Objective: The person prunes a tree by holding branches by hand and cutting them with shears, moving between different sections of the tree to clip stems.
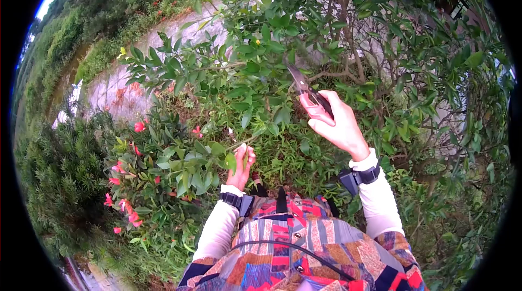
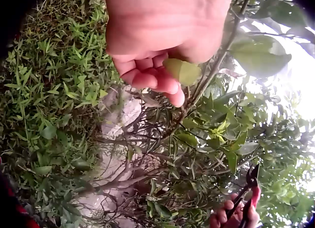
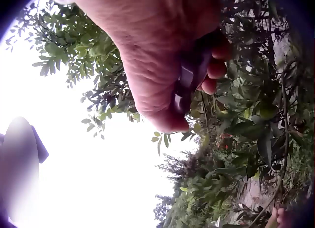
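My left hand (image 1: 242,167) grips a thin leafy branch (image 1: 246,142) low in front of my body. In the left wrist view, the fingers of that left hand (image 2: 167,36) are curled beside the branch (image 2: 216,65), and a leaf partly covers them. Pruning shears (image 1: 300,81) with red and black handles are in my right hand (image 1: 343,128), higher up and to the right. Their blades point up into the shrub's foliage, apart from the held branch. In the right wrist view, the palm of my right hand (image 3: 157,55) hides most of the shears' dark handle (image 3: 186,80).
A dense leafy shrub (image 1: 348,41) with bare woody stems fills the centre and right. Pink flowers (image 1: 128,206) grow at the left, near a dark green bush (image 1: 60,166). Behind lies a pale stone surface (image 1: 119,98). Low green plants (image 1: 283,155) cover the ground.
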A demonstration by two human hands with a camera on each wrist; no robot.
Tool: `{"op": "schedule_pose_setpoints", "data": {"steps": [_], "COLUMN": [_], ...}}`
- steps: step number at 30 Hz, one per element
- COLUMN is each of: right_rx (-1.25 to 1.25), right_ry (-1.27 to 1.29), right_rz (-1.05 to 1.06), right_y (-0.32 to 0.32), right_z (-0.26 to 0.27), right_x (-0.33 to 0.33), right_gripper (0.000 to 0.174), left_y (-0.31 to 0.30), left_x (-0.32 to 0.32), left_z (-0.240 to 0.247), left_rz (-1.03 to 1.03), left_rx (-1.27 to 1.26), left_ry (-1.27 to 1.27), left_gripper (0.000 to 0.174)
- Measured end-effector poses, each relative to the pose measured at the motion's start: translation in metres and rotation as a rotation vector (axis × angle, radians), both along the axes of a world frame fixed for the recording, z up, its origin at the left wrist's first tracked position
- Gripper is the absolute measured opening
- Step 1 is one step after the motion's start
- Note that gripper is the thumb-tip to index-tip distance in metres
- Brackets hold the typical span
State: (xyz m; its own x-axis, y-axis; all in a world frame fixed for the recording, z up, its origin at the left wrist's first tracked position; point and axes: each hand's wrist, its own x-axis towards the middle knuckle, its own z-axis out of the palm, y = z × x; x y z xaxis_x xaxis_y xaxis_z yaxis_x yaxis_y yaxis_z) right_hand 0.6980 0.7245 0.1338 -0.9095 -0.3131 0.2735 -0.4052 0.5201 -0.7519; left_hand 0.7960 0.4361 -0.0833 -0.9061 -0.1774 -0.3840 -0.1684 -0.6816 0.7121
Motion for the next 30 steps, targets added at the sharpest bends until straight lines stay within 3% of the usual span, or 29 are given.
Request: {"op": "schedule_pose_setpoints", "data": {"steps": [2,4,7,12,14,18,23,30], "right_rx": [0.251,0.339,0.744,0.942,1.123,1.307,1.282,1.257], "right_ry": [-0.075,-0.070,0.079,0.132,-0.011,-0.056,-0.064,-0.099], "right_rz": [0.001,0.024,0.160,0.254,0.342,0.415,0.359,0.296], "right_y": [-0.008,-0.017,-0.032,-0.055,-0.064,-0.075,-0.076,-0.077], "right_z": [0.033,0.035,0.023,0.018,0.020,0.016,-0.007,0.015], "right_x": [-0.008,-0.024,-0.044,-0.064,-0.068,-0.059,-0.054,-0.053], "right_gripper": [0.064,0.059,0.050,0.049,0.049,0.051,0.055,0.051], "left_y": [0.005,0.007,0.006,0.008,0.009,0.008,0.008,0.006], "left_x": [0.005,0.004,0.003,0.003,0.006,0.006,0.007,0.006], "left_z": [0.004,0.009,0.007,-0.009,-0.014,-0.018,-0.013,-0.009], "left_rz": [-0.043,-0.058,-0.049,-0.073,-0.072,-0.078,-0.107,-0.138], "left_rx": [-0.038,-0.074,-0.089,-0.150,-0.161,-0.197,-0.243,-0.242], "left_ry": [0.000,0.020,0.031,0.027,0.049,0.036,0.043,0.015], "left_gripper": [0.030,0.031,0.032,0.033,0.033,0.033,0.033,0.034]}}
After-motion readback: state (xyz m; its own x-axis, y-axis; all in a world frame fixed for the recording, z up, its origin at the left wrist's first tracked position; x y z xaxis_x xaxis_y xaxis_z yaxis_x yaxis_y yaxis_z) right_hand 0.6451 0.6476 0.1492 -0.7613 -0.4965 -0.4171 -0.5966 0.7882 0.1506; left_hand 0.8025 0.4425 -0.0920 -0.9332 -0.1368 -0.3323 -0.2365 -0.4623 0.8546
